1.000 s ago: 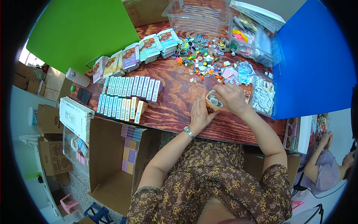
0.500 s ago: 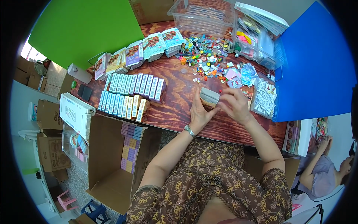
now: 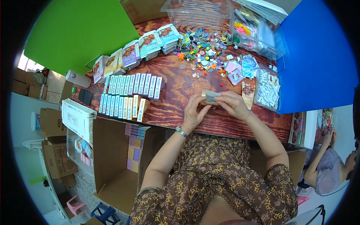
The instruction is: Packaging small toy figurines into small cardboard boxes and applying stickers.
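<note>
Near the front edge of the table, a small cardboard box (image 3: 211,94) stands upright with its top flaps raised. My left hand (image 3: 194,113) is wrapped round its left side, the thumb across the near face. At its right edge the fingers of my right hand (image 3: 233,104) pinch the flaps. Just right of that hand lies a yellow-orange printed box or card (image 3: 248,94), partly covered by it. Beyond my hands are small printed square packets (image 3: 235,77) and a shiny blue packet (image 3: 250,71).
Two rows of closed boxes (image 3: 129,85) stand on the left, before stacks of flat cartons (image 3: 149,44). Small colourful trinkets (image 3: 204,47) spread across the back. A clear tray of white sachets (image 3: 267,92) sits right. A co-worker (image 3: 326,165) is at far right.
My right hand has closed in on the top of the box, where its fingers now touch the flaps. The view has shifted slightly, and the yellow-orange printed piece shows more fully.
</note>
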Motion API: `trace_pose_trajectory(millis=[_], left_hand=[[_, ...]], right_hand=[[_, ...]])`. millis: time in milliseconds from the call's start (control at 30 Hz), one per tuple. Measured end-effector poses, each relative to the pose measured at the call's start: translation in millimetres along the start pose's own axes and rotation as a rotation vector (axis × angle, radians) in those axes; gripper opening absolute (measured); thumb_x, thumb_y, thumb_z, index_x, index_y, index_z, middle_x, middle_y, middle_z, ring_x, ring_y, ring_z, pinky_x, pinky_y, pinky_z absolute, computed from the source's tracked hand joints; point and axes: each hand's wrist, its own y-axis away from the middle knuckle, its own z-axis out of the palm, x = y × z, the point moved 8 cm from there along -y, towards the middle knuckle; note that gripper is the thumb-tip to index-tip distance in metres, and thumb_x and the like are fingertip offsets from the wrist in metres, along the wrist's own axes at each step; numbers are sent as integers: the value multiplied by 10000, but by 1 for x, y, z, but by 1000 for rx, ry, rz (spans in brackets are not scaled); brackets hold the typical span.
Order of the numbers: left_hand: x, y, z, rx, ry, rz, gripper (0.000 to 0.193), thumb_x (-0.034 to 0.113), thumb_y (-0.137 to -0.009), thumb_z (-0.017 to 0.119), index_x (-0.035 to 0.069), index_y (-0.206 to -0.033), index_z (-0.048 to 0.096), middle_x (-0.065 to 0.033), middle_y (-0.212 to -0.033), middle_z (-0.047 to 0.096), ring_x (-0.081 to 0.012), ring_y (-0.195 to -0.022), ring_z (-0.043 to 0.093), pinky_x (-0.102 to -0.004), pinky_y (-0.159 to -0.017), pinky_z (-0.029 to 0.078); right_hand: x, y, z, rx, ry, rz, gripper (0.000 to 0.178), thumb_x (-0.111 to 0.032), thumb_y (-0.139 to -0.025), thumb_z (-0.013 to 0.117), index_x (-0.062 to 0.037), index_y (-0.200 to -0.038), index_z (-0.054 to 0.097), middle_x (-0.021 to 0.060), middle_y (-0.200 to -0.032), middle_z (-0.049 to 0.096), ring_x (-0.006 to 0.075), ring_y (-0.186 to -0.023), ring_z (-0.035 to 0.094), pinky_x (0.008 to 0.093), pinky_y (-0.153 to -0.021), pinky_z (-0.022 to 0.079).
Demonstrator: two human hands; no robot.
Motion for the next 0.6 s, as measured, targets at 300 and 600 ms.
trace_pose_trajectory(millis=[300, 600], left_hand=[[1, -11, -6, -167, 139, -59, 191, 15, -851, 760, 6, -999, 639, -133, -1076, 641, -239, -874, 670, -313, -730, 554], [-5, -6, -7, -73, 123, -79, 190, -47, -848, 737, -11, -1007, 640, -136, -1149, 657, -186, -949, 681, -281, -753, 594]], right_hand=[[1, -17, 3, -38, -146, 236, 200, -31, -861, 712, -50, -1055, 667, 106, -1049, 677, 283, -898, 692, 380, -758, 569], [-34, -20, -2, 17, 172, -173, 123, -105, -874, 708, -91, -993, 677, 85, -962, 653, 289, -856, 668, 405, -731, 547]])
